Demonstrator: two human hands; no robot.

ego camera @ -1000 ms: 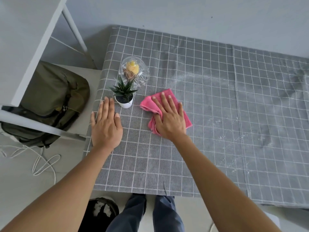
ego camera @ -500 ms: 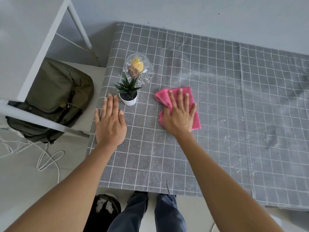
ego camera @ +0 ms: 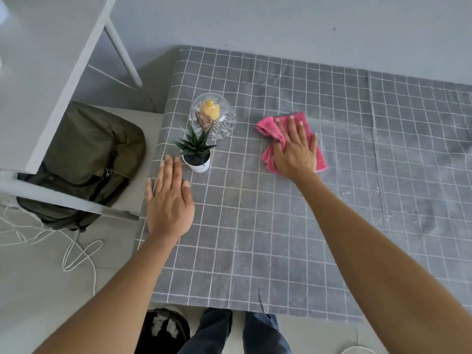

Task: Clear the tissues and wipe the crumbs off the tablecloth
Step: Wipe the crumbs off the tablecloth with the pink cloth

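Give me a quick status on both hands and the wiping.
Left hand flat on tablecloth. Right hand flat on pink cloth. Crumbs remain rightward, nothing between.

tablecloth point(ego camera: 255, 238): covers table top, runs left edge to right frame edge
left hand point(ego camera: 169, 203): flat on tablecloth, near left edge
potted plant point(ego camera: 196, 154): on tablecloth, just beyond left hand, fingertips close beside pot
glass dome point(ego camera: 213, 118): directly behind potted plant, on tablecloth
cloth point(ego camera: 268, 130): on tablecloth, right of dome
right hand point(ego camera: 296, 152): flat on cloth
crumbs point(ego camera: 383, 203): right of right hand, on tablecloth
backpack point(ego camera: 86, 162): left of table, under shelf point(ego camera: 51, 60)
bin point(ego camera: 163, 330): below near table edge, left of legs
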